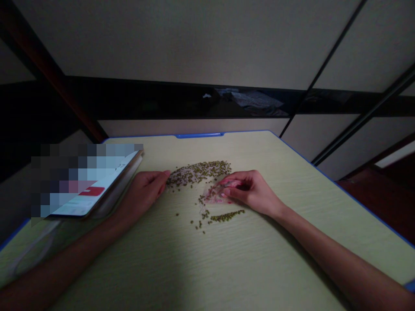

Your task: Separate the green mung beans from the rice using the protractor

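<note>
Green mung beans (214, 167) could scatter if your right hand (259, 194) drags its pinched plastic packet (223, 198); whether your left hand (142, 194) grips anything, I cannot tell.

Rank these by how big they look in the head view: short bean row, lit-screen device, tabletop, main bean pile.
1. Tabletop
2. Lit-screen device
3. Main bean pile
4. Short bean row, clearly the smallest

The bare left hand (145, 192) at eight o'clock and bare right hand (256, 192) at four have narrow wrists (278, 209) and slim, uncovered forearms (330, 246).
</note>
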`<state>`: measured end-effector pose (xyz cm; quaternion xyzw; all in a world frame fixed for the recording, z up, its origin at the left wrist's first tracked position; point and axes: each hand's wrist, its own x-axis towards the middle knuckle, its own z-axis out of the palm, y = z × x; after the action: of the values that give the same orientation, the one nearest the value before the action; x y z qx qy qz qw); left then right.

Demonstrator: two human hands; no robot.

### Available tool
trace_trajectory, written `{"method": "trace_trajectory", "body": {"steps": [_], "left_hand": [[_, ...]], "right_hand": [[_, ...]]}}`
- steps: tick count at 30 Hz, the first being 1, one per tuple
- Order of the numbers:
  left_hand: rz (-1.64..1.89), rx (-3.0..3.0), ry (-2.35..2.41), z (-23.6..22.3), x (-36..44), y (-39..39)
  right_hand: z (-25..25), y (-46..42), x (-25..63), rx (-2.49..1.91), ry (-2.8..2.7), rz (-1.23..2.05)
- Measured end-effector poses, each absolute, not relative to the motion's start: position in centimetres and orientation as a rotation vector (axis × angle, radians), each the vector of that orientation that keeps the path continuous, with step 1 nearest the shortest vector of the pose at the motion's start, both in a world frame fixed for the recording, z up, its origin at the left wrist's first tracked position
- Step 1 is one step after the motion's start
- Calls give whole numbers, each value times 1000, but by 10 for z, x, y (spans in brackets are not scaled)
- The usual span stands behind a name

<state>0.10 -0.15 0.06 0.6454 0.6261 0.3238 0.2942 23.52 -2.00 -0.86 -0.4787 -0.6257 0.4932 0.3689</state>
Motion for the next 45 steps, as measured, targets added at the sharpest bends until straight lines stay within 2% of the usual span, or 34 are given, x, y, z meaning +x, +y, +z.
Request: {"method": "trace_trajectory", "body": {"steps": [8, 18, 45], "left_hand": [[853, 1731, 1665, 0, 1, -1], [833, 1709, 1683, 1, 2, -1], [870, 1694, 1656, -3, 0, 0]], "right_hand": [[-12, -21, 238, -1180, -1653, 1324], [-8, -20, 231, -1254, -1633, 1198], [-14, -18, 237, -1095, -1717, 1318]]}}
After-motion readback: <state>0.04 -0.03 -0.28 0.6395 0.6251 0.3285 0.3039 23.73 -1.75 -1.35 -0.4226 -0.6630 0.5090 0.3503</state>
